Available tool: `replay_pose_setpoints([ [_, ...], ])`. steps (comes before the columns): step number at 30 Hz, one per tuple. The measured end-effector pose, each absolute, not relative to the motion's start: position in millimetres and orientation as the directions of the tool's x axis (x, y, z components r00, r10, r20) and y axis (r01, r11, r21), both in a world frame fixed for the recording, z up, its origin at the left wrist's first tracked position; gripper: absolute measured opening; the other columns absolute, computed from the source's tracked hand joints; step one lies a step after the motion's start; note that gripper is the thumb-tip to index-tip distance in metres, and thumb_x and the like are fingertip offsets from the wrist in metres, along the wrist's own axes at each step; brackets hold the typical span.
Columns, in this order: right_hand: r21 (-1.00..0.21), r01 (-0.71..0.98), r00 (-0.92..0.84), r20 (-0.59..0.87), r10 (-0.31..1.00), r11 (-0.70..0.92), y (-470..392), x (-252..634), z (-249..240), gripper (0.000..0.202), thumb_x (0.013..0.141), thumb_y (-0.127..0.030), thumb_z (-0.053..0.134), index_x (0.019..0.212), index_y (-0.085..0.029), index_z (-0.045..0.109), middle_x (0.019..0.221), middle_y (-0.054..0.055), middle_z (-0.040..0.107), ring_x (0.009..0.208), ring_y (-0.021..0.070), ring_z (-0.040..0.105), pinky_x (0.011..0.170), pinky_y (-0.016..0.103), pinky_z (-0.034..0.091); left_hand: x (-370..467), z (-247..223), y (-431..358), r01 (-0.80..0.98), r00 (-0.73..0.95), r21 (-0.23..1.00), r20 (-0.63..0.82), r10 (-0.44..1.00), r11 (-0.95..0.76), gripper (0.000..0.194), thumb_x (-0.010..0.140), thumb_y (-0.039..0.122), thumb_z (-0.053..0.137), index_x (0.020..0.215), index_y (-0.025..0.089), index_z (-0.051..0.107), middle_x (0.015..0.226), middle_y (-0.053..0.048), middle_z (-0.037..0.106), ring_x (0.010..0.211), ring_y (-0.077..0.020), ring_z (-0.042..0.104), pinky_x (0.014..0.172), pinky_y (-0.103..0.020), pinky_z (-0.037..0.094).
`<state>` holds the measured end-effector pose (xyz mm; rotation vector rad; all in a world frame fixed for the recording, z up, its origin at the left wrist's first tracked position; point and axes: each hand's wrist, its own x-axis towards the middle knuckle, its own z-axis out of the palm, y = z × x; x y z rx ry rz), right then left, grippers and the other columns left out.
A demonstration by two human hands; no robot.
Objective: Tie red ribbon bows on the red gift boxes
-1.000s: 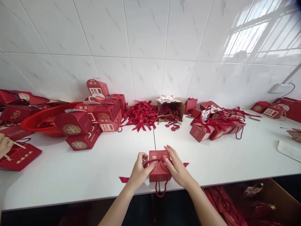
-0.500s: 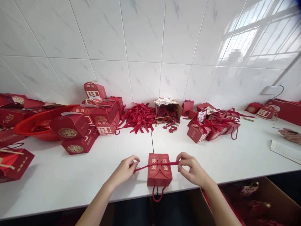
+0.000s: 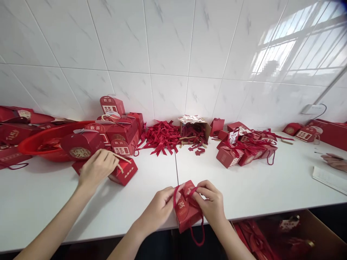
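Observation:
A small red gift box (image 3: 187, 213) sits at the table's front edge, turned slightly askew, its cord handle (image 3: 199, 238) hanging over the edge. A red ribbon (image 3: 176, 196) crosses its top. My left hand (image 3: 162, 206) is closed on one part of this ribbon at the box's left side. On the right, my right hand (image 3: 211, 200) pinches the ribbon's other part close above the lid. My fingers partly cover the box top, so how the ribbon is looped there is hidden.
At left, a co-worker's hand (image 3: 99, 168) grips a red box (image 3: 126, 175) by its rope handles. Behind are stacked boxes (image 3: 121, 128), a ribbon pile (image 3: 162, 135) and ribboned boxes (image 3: 230, 155). Another person's hand (image 3: 334, 160) rests near a notepad (image 3: 329, 178). An open carton (image 3: 322, 231) stands below.
My hands have come together over the box, and the ribbon, stretched straight before, is now bent up. The box has turned. A co-worker's arm has entered from the left, holding a box.

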<state>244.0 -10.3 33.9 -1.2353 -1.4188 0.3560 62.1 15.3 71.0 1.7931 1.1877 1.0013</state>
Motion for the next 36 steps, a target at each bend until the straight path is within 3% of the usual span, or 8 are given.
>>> replay_pose_setpoints([
  [3, -0.882, 0.372, 0.136, 0.361, 0.923, 0.29, -9, 239, 36, 0.016, 0.076, -0.022, 0.061, 0.064, -0.022, 0.071, 0.069, 0.003, 0.057, 0.06, 0.0146, 0.054, 0.054, 0.027, 0.046, 70, 61, 12, 0.492, 0.522, 0.713, 0.219, 0.825, -0.5, 0.027, 0.086, 0.018, 0.041, 0.094, 0.025, 0.067, 0.084, -0.003, 0.058, 0.07, -0.0153, 0.059, 0.064, -0.024, 0.048],
  [7, -0.928, 0.307, 0.043, 0.237, 0.97, 0.213, -8, 237, 39, 0.013, 0.075, -0.021, 0.062, 0.066, -0.021, 0.072, 0.073, 0.002, 0.059, 0.064, 0.0148, 0.055, 0.059, 0.027, 0.046, 78, 49, 10, 0.671, 0.533, 0.454, 0.254, 0.807, -0.586, 0.045, 0.083, 0.009, 0.036, 0.118, 0.027, 0.057, 0.093, -0.005, 0.054, 0.067, -0.0158, 0.059, 0.056, -0.025, 0.044],
  [10, -0.929, 0.295, -0.045, 0.218, 0.975, 0.222, -8, 238, 43, 0.01, 0.074, -0.019, 0.063, 0.068, -0.022, 0.071, 0.078, 0.002, 0.06, 0.07, 0.0152, 0.057, 0.065, 0.027, 0.047, 81, 45, 10, 0.708, 0.543, 0.37, 0.258, 0.799, -0.601, 0.048, 0.082, 0.008, 0.036, 0.123, 0.026, 0.054, 0.094, -0.006, 0.053, 0.067, -0.0162, 0.059, 0.054, -0.025, 0.044],
  [15, -0.909, 0.358, -0.106, 0.19, 0.976, 0.215, -2, 240, 47, 0.012, 0.066, -0.008, 0.055, 0.063, -0.018, 0.059, 0.069, -0.001, 0.054, 0.06, 0.0113, 0.049, 0.055, 0.023, 0.04, 75, 41, 13, 0.637, 0.583, 0.396, 0.313, 0.75, -0.661, 0.053, 0.085, 0.008, 0.034, 0.133, 0.03, 0.045, 0.098, -0.006, 0.051, 0.07, -0.0155, 0.06, 0.058, -0.026, 0.048],
  [22, -0.837, 0.503, -0.214, 0.122, 0.969, 0.217, 11, 247, 53, 0.015, 0.057, -0.006, 0.052, 0.058, -0.019, 0.043, 0.066, -0.005, 0.045, 0.056, 0.0083, 0.04, 0.05, 0.02, 0.03, 64, 46, 25, 0.418, 0.721, 0.467, 0.352, 0.597, -0.779, 0.042, 0.091, 0.012, 0.031, 0.113, 0.028, 0.063, 0.099, -0.007, 0.053, 0.078, -0.0148, 0.059, 0.069, -0.026, 0.05],
  [27, -0.776, 0.557, -0.302, 0.142, 0.943, 0.295, 13, 250, 58, 0.014, 0.059, -0.005, 0.052, 0.061, -0.018, 0.048, 0.072, -0.003, 0.049, 0.059, 0.009, 0.046, 0.052, 0.02, 0.035, 62, 50, 32, 0.38, 0.689, 0.561, 0.358, 0.63, -0.735, 0.033, 0.088, 0.011, 0.04, 0.088, 0.024, 0.07, 0.091, -0.005, 0.056, 0.078, -0.015, 0.058, 0.07, -0.026, 0.049],
  [36, -0.779, 0.549, -0.263, 0.185, 0.947, 0.304, 8, 248, 56, 0.013, 0.063, -0.006, 0.055, 0.067, -0.018, 0.057, 0.079, 0.0, 0.052, 0.062, 0.0101, 0.052, 0.057, 0.022, 0.042, 62, 38, 26, 0.385, 0.606, 0.59, 0.419, 0.676, -0.71, 0.03, 0.09, 0.015, 0.041, 0.09, 0.023, 0.07, 0.093, -0.006, 0.061, 0.078, -0.0149, 0.061, 0.069, -0.026, 0.05],
])
